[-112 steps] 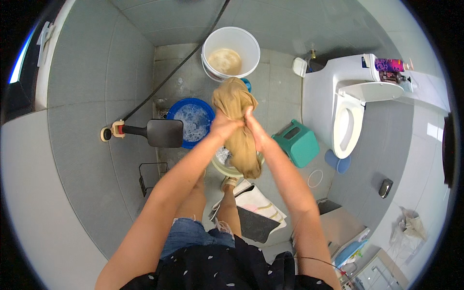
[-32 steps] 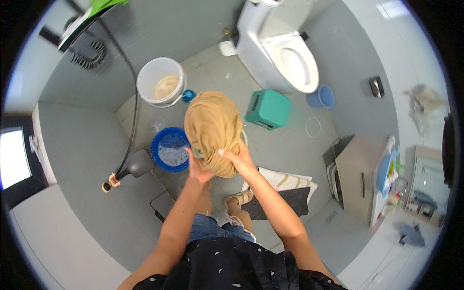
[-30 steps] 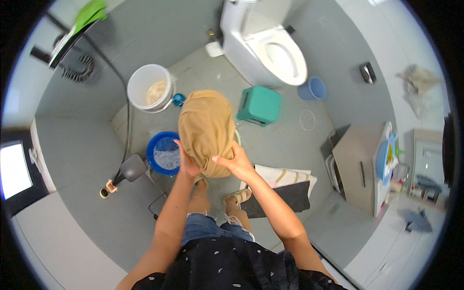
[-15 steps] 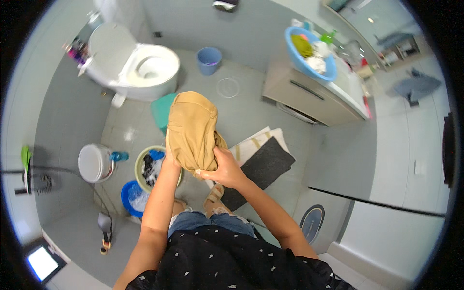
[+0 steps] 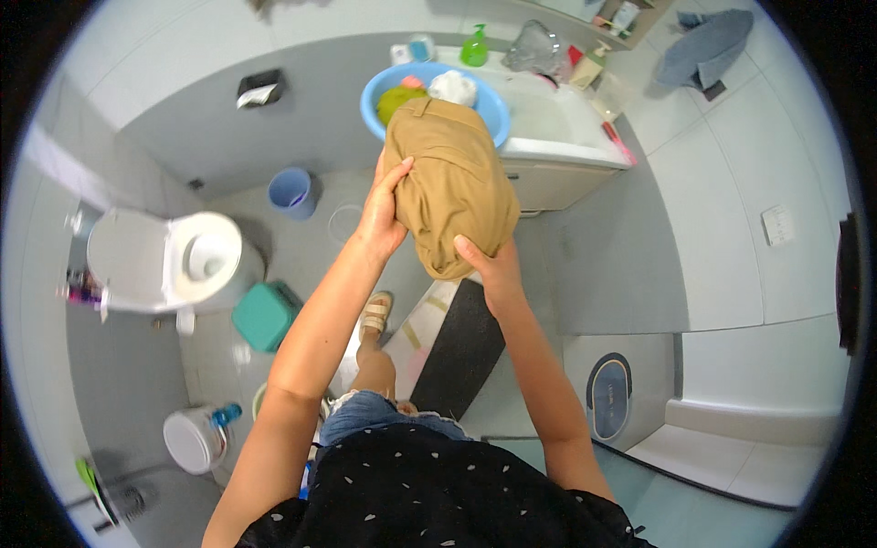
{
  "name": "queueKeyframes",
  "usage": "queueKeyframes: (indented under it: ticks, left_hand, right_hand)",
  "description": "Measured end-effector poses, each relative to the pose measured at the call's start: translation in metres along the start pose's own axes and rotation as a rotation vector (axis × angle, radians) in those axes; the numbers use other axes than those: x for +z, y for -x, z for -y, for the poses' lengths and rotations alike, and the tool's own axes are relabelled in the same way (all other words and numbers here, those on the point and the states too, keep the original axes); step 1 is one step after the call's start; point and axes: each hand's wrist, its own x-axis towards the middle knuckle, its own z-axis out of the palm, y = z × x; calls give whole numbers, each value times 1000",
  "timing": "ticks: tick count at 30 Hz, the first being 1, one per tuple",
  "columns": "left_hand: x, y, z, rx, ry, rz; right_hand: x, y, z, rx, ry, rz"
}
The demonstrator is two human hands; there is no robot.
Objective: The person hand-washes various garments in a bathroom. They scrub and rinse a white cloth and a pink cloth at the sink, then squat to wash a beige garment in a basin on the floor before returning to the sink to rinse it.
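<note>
A bundled pair of khaki trousers (image 5: pixel 454 183), with what looks like a waistband and belt loop at its far end, hangs in front of me between both hands. My left hand (image 5: pixel 384 212) grips its left side, thumb on top and fingers underneath. On the near right side my right hand (image 5: pixel 494 272) is closed on the cloth, the thumb pressed over a fold. Just beyond the bundle, and partly covered by it, a light blue basin (image 5: pixel 372 91) stands on the washbasin counter. It holds an olive-green cloth (image 5: pixel 395 102) and a white cloth (image 5: pixel 454 88).
A white sink counter (image 5: pixel 557 146) runs right of the basin, with a green pump bottle (image 5: pixel 474 47) behind. Left stand a toilet (image 5: pixel 212 260), a small blue bin (image 5: pixel 291 193), a teal stool (image 5: pixel 265 316) and a white bucket (image 5: pixel 190 442). Dark and white mats (image 5: pixel 464 352) lie below.
My view has turned right toward the counter. The trousers have moved from over the floor to the near edge of the light blue basin, still held in both hands.
</note>
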Motion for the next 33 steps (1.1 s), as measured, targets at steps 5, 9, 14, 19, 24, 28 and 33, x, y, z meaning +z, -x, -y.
queueKeyframes:
  ticks: [5, 9, 14, 19, 24, 28, 33]
  left_hand:
    - [45, -107, 0, -69, -64, 264]
    - [75, -183, 12, -241, -234, 203]
    - [96, -254, 44, -350, -257, 144]
    - [108, -314, 64, -516, -318, -77]
    - [93, -391, 81, -456, -269, -146]
    - [91, -456, 106, -316, -282, -337]
    - [65, -515, 135, -250, -511, -618]
  right_hand:
    - [-53, -85, 17, -64, -97, -265]
    - [-87, -143, 30, 6, -249, -462]
    - [-120, -189, 44, 59, -224, -592]
    - [-176, -245, 32, 99, -298, -700]
    - [-228, -332, 6, 200, -438, -729]
    - [-301, -402, -81, 322, -472, -397]
    - [-346, -434, -105, 729, 37, 9]
